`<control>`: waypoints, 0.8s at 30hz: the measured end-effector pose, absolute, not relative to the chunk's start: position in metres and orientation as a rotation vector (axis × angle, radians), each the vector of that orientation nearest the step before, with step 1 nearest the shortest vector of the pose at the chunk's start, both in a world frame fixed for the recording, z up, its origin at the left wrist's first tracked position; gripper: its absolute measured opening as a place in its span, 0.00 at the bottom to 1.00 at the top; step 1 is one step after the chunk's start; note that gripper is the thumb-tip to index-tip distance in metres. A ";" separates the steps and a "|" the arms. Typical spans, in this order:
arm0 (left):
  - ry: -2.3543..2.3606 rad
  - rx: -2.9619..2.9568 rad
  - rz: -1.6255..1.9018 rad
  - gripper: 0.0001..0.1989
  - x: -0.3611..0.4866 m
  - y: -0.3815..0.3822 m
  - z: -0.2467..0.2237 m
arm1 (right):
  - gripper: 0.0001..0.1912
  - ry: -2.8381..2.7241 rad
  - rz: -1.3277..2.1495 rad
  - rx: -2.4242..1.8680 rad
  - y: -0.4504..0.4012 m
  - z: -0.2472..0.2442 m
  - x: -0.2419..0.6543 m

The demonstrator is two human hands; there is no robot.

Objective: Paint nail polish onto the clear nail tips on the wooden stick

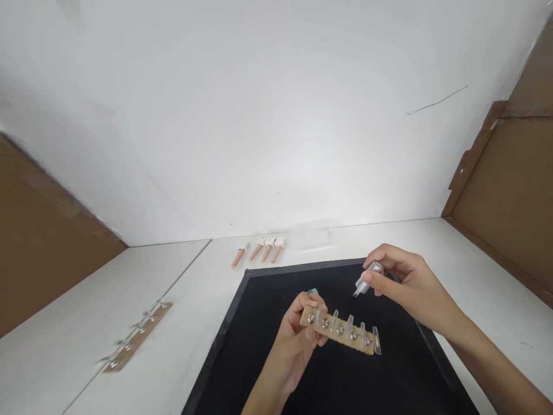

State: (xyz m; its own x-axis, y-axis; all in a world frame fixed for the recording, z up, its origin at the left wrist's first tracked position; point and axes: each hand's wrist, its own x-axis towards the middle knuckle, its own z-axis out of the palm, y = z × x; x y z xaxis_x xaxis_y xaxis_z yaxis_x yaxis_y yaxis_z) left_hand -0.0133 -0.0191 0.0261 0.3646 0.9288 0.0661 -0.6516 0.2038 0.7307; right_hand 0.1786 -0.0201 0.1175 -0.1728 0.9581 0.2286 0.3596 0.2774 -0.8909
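Observation:
My left hand point(298, 340) is closed on one end of a wooden nail-tip stand point(348, 339). Along the strip sit several round silver studs, with clear false nail tips standing out from it. Just behind these fingers shows a small pale-blue object point(311, 292), mostly hidden; I cannot tell if the hand holds it. Above and to the right of the strip, my right hand point(395, 276) pinches a silver nail polish brush cap point(365, 280). Its short brush points down and left, apart from the nail tips.
Both hands are over a black mat point(250, 323) on a white table point(181, 346). A second nail-tip stand point(142, 334) lies at the left. Several peach-coloured sticks with white ends point(268, 251) lie behind the mat, near a clear plastic tray point(309, 239). Brown cardboard point(505, 190) borders the right side.

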 end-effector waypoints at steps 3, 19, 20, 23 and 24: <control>0.446 0.658 1.114 0.15 -0.012 -0.020 0.028 | 0.04 -1.679 1.019 -1.121 -0.021 0.119 0.180; 0.400 0.430 1.099 0.11 -0.006 -0.017 0.031 | 0.07 -1.939 0.932 -1.101 -0.023 0.124 0.173; 0.399 0.424 1.101 0.11 -0.006 -0.017 0.032 | 0.07 -1.941 0.930 -1.100 -0.023 0.124 0.172; 0.395 0.423 1.096 0.12 -0.006 -0.019 0.032 | 0.07 -1.942 0.931 -1.110 -0.023 0.124 0.172; 0.391 0.424 1.094 0.12 -0.005 -0.019 0.032 | 0.06 -1.942 0.931 -1.112 -0.023 0.124 0.172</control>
State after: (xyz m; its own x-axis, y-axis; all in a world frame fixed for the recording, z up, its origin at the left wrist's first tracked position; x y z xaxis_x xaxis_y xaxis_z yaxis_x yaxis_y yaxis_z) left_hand -0.0055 -0.0188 0.0323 0.4064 0.9088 -0.0948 -0.7627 0.3945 0.5124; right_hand 0.1721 -0.0229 0.1241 -0.3842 0.8971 0.2180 0.3913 0.3721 -0.8416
